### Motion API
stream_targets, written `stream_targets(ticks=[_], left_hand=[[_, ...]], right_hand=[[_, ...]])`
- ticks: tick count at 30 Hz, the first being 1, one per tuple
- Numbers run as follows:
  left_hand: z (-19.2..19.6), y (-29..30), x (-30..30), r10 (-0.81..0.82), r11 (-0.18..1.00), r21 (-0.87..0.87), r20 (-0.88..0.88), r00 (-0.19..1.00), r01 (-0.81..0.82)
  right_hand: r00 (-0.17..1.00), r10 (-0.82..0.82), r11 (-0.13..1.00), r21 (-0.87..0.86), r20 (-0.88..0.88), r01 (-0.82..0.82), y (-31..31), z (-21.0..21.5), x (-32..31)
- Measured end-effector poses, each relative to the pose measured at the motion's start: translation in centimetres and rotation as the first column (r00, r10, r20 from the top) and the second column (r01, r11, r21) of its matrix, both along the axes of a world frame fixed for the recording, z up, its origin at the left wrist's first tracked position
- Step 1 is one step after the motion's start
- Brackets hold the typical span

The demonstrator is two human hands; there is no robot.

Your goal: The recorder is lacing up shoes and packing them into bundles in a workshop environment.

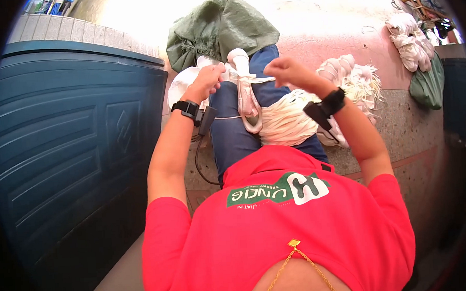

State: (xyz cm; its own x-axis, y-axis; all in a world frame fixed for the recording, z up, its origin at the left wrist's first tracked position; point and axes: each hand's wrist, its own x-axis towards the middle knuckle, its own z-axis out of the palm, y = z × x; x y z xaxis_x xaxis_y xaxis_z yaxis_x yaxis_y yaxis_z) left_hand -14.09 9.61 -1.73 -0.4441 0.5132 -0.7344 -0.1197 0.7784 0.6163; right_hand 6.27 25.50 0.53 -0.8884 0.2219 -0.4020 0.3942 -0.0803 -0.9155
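Near the top middle of the frame the person's two hands work over their lap. The left hand [208,77] is closed around one end of a thin white strip [256,80], and the right hand [287,69] is closed in a pinch on the other end, so the strip runs taut between them. The strip is wrapped around a pale pink bundle of cord [244,87] that stands upright between the hands and hangs down over the blue trousers [232,129] into the middle of the frame. Just right of it, on the lap, lies a cream-white bundle of threads [287,119].

Each wrist wears a black band with a small black device: the left wrist band [188,108] has a cable hanging from it, the right wrist band [332,102] sits right of centre. A red shirt [280,232] fills the lower middle of the frame, with a thin gold chain [297,255] at its bottom edge.

A dark blue panelled container [69,138] takes up the left side. A green sack [221,25] lies at the top centre beyond the knees. More pale bundles [412,41] lie on the floor at the upper right, beside another green sack [427,85].
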Motion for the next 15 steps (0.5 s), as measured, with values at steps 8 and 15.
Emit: stream_targets(ticks=[8, 15], left_hand=[[0.0, -0.7, 0.4, -0.099, 0.994, 0.052, 0.074, 0.992, 0.096], [-2.2, -1.7, -0.1, 0.051, 0.972, 0.204, 0.312, 0.949, -0.12]], right_hand=[[0.997, 0.069, 0.997, -0.044, 0.029, -0.068, -4.5, -3.3, -2.6], [0.979, 0.192, 0.981, 0.014, 0.065, -0.193, -4.9, -3.1, -1.6]])
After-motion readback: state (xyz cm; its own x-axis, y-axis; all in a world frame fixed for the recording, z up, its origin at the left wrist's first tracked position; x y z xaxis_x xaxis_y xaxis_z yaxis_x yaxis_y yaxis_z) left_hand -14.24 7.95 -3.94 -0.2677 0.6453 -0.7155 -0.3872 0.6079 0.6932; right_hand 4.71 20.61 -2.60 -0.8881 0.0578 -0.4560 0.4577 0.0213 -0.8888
